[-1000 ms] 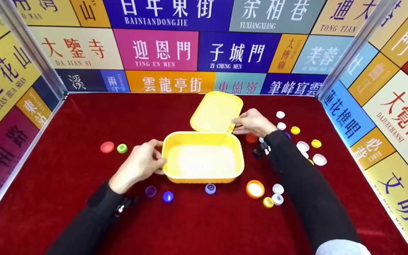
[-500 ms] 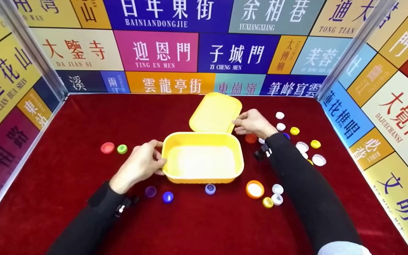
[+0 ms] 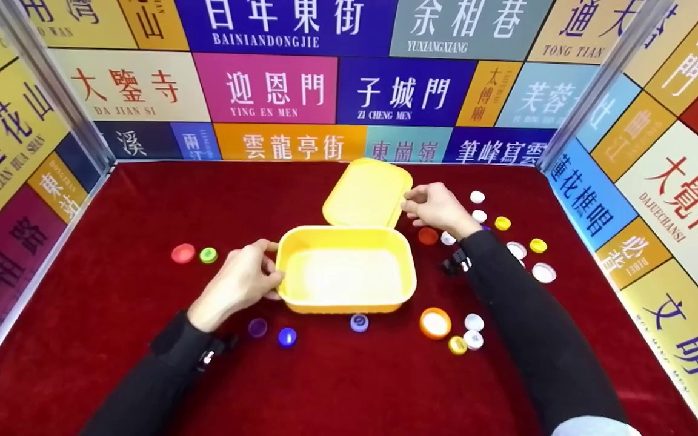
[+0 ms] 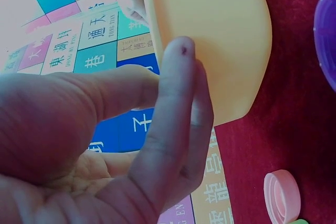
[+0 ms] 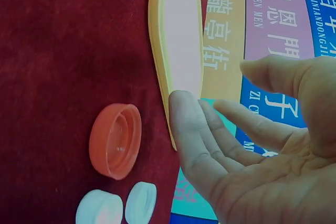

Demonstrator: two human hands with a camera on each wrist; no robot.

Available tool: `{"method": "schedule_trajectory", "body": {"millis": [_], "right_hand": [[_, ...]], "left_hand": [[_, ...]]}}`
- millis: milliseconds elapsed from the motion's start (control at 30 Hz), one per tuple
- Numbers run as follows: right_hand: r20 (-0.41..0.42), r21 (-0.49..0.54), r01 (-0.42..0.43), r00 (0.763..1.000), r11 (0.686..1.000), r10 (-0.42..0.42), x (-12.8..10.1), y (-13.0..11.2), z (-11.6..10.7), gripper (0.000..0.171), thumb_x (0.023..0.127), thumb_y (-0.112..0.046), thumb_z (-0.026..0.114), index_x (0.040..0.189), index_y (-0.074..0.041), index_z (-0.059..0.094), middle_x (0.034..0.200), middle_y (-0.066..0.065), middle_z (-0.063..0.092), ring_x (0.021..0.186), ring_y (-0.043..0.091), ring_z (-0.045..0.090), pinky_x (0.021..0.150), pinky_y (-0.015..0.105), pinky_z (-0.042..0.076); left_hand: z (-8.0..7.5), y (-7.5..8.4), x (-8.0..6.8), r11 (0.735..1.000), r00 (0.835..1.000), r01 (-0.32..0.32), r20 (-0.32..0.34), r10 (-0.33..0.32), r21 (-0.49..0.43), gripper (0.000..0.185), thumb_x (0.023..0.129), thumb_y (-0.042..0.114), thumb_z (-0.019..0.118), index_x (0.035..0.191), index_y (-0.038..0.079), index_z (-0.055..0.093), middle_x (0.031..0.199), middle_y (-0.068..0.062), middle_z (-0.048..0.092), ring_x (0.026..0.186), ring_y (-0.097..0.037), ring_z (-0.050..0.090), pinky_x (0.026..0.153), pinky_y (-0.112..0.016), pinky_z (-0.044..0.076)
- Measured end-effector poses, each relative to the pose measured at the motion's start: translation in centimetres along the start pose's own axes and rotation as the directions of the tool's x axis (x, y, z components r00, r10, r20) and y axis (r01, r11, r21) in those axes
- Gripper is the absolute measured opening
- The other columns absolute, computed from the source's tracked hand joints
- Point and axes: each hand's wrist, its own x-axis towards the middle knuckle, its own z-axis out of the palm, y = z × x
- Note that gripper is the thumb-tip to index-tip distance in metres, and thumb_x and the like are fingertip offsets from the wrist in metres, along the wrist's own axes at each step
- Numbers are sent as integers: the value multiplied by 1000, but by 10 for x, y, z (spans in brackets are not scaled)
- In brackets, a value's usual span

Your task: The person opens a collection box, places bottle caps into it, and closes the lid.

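A yellow plastic box [image 3: 346, 307] stands upright without its lid in the middle of the red cloth. At its left wall, my left hand [image 3: 241, 277] pinches the rim between thumb and fingers; the left wrist view shows the fingers against the outside of the box [image 4: 226, 40]. Behind the box lies its yellow lid [image 3: 367, 194], flat and slightly turned. My right hand [image 3: 437, 208] is at the lid's right edge, thumb and fingers apart. In the right wrist view a fingertip overlaps the end of the lid [image 5: 181, 30]; whether it touches cannot be told.
An orange-red bottle cap [image 3: 428, 235] lies below the right hand. Several white and yellow caps are scattered to the right. In front of the box are blue [image 3: 287, 336], lavender [image 3: 359, 323] and orange [image 3: 435, 323] caps. Printed panels wall the back and sides.
My right hand has let go of the lid's near right corner and drawn slightly right. The left hand and the box have stayed in place.
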Motion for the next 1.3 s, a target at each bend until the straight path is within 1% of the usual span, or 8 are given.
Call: {"method": "schedule_trajectory", "body": {"millis": [133,333,433,533,667,900,1100,1300], "right_hand": [[-15,-15,40,999,999,-40,-4,2,-2,51,116,-23,71,159,4,66,151,29,75,128,45,79,84,30,72],[-69,-56,106,992,993,-109,-9,6,-6,46,111,-23,76,153,-3,74,146,24,79,102,25,85,84,34,72],[-93,-98,130,986,987,-139,-14,8,-7,45,111,-25,78,152,-5,75,145,23,80,110,31,85,89,38,72],[-107,-141,147,981,979,-163,-19,10,-7,46,111,-24,77,152,-4,74,146,23,80,125,40,81,104,45,68],[-112,-184,176,974,967,-199,-29,13,-6,48,111,-23,77,154,-2,73,150,25,77,133,44,78,119,57,60],[-130,-253,200,962,947,-238,-48,23,-10,50,112,-24,78,157,-4,70,155,26,71,140,46,72,123,62,58],[-167,-332,234,939,914,-301,-59,36,-10,49,110,-20,80,156,-4,72,147,29,72,133,49,72,117,63,59],[-174,-362,230,936,904,-307,-64,50,-9,53,108,-21,81,157,-3,71,150,28,70,138,52,68,120,65,55]], "left_hand": [[1,0,-1,1000,1000,-6,-6,6,-11,55,104,-2,75,157,-8,61,99,-17,73,71,-18,81,74,-42,73],[2,-1,-1,1000,1000,5,-13,-5,-3,56,104,1,76,157,-6,61,100,-17,70,71,-19,82,75,-43,73],[3,-2,-1,1000,1000,11,-13,-11,1,57,104,2,78,158,-5,60,103,-17,70,72,-19,82,74,-43,73],[3,-3,0,1000,1000,10,-10,-9,6,58,104,2,78,159,-5,60,105,-18,71,74,-20,83,74,-42,73],[3,-3,0,1000,1000,9,-10,-8,13,58,104,2,78,159,-5,60,108,-19,74,75,-20,83,75,-41,73],[5,-4,0,1000,1000,-13,-18,13,7,58,104,2,76,159,-5,59,110,-21,79,75,-20,83,72,-39,72],[8,-4,1,1000,1000,-5,-20,5,6,61,103,0,74,161,-4,57,113,-22,80,76,-20,83,70,-35,71],[13,-5,3,998,999,7,-39,-5,64,65,103,4,72,166,1,54,121,-21,82,80,-21,84,69,-31,70]]}}
